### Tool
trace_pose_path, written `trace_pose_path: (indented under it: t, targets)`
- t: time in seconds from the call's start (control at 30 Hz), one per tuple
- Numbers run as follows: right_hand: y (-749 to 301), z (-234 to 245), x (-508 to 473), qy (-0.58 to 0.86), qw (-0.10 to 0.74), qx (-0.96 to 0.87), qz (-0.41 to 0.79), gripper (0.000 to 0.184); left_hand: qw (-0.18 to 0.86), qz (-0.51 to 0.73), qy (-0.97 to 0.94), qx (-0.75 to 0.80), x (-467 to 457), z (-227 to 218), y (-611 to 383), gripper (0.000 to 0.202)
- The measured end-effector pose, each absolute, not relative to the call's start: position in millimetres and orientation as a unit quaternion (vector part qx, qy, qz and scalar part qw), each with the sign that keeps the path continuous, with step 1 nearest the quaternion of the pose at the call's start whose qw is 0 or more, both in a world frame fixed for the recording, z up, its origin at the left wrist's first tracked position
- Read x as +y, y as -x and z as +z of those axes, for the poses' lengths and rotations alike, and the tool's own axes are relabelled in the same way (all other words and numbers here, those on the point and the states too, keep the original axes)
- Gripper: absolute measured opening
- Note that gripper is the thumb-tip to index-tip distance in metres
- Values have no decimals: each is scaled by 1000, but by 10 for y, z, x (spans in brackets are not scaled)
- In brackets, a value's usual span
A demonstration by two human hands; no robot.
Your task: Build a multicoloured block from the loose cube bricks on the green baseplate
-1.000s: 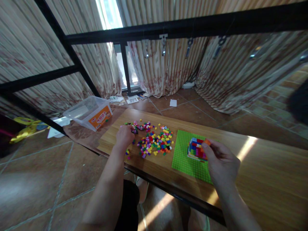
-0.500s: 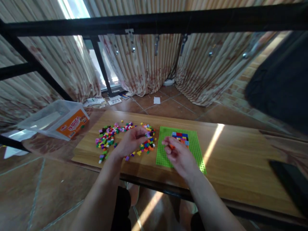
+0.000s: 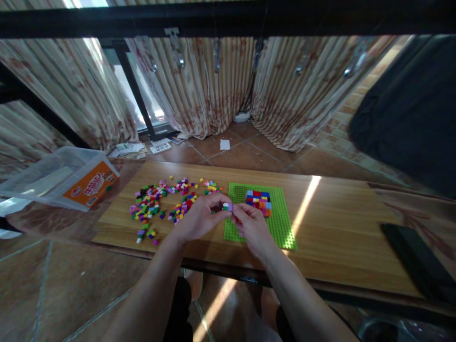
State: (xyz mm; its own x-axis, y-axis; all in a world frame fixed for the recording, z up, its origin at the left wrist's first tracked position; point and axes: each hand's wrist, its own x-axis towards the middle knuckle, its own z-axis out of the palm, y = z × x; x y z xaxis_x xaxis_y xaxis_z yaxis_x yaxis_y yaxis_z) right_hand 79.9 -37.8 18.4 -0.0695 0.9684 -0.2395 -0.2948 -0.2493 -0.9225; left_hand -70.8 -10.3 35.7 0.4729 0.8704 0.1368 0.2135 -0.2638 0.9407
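Note:
My left hand (image 3: 202, 219) and my right hand (image 3: 250, 225) meet above the table's front edge, fingertips pinched together around a few small building bricks (image 3: 227, 206), white, green and purple. Behind my right hand lies a green baseplate (image 3: 281, 223) carrying a low multicoloured brick block (image 3: 258, 199). To the left of my hands a loose pile of small coloured bricks (image 3: 156, 206) is scattered over the wooden board (image 3: 338, 232).
A clear plastic tub with an orange label (image 3: 67, 178) lies at the board's left end. A dark flat object (image 3: 413, 259) rests at the right. Black frame bars (image 3: 228, 16) cross overhead. Curtains and a tiled floor with papers (image 3: 160, 146) lie behind.
My left hand has left the brick pile and my right hand has left the block; both have come together in front of the baseplate, holding small bricks. The camera has turned to the right.

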Motion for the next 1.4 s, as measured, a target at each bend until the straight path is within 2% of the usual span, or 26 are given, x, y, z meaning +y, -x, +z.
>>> trace_pose_path:
  t: [0.17, 0.37, 0.63, 0.73, 0.93, 1.07, 1.2, 1.3, 1.4]
  targets:
    - [-890, 278, -377, 464, 481, -328, 668, 40, 417, 363, -736, 390, -89, 360, 757, 12]
    - [-995, 346, -371, 451, 481, -328, 677, 38, 486, 372, -698, 373, -36, 310, 846, 16]
    - [-1064, 247, -328, 446, 518, -331, 650, 32, 469, 351, -707, 396, -20, 260, 801, 15]
    - [-1038, 185, -322, 501, 493, -416, 578, 32, 498, 360, -678, 404, -4, 235, 798, 18]
    - [-874, 106, -408, 579, 387, -632, 340, 25, 583, 370, -588, 421, 30, 227, 834, 24]
    - [-779, 50, -443, 591, 311, -689, 281, 24, 669, 379, -487, 415, 35, 238, 848, 27]
    - [-736, -33, -406, 612, 241, -707, 260, 24, 695, 409, -404, 433, 32, 295, 872, 22]
    - [-727, -70, -369, 608, 246, -705, 269, 25, 698, 412, -381, 445, 25, 338, 890, 18]
    - [-739, -63, -350, 591, 323, -678, 294, 25, 702, 408, -379, 445, 22, 342, 896, 19]
